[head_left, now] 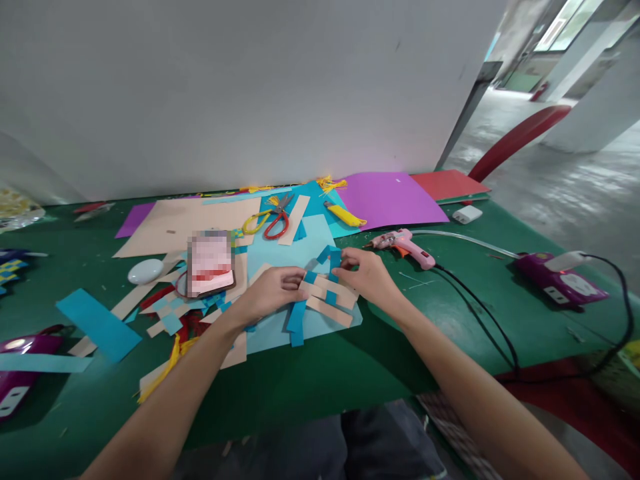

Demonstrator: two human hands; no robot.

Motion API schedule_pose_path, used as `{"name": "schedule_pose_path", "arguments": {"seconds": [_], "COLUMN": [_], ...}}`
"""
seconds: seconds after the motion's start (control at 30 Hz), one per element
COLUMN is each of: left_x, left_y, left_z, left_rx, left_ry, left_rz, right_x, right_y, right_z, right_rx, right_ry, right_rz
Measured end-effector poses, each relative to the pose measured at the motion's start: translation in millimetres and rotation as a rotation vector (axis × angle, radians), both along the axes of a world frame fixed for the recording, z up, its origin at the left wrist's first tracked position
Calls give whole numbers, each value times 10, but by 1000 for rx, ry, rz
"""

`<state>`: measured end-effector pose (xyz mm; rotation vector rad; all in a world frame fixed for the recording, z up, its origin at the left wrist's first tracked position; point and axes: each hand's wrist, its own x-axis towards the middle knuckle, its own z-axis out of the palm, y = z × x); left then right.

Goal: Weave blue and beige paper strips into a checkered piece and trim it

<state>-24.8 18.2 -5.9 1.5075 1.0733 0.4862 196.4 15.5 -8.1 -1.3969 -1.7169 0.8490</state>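
Note:
Between my hands is a small weave of paper strips (327, 311), beige ones crossed over and under blue ones. My left hand (273, 291) pinches its left edge between thumb and fingers. At the upper right, my right hand (367, 272) has its fingers closed on an upright blue paper strip (333, 260). Loose blue ends hang down at the lower left of the weave. Under it lies a light blue paper sheet (270, 337). Part of the weave is hidden behind my fingers.
A pink glue gun (413, 248) lies right of my right hand, its black cord running to a purple power strip (560, 280). Scissors (275, 217) and a yellow cutter (346, 215) lie behind. Left are a phone (211, 267), paper scraps and a white oval object (145, 271).

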Motion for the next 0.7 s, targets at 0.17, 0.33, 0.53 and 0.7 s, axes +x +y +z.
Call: {"name": "schedule_pose_path", "arguments": {"seconds": [0.17,0.33,0.53,0.7], "left_x": [7,5,12,7], "left_y": [-7,-1,-13,-21], "left_z": [13,-5,30,33], "left_rx": [-11,-16,-20,-33], "left_ry": [-22,-42,-34,-38], "left_rz": [-5,-13,-17,-17], "right_x": [-23,-21,-16,-13], "right_y": [-18,-17,-15,-14], "right_z": [20,16,2,7], "right_rx": [38,85,82,80], "right_ry": [-2,2,-6,7], "right_rz": [-1,-9,-1,-1]}}
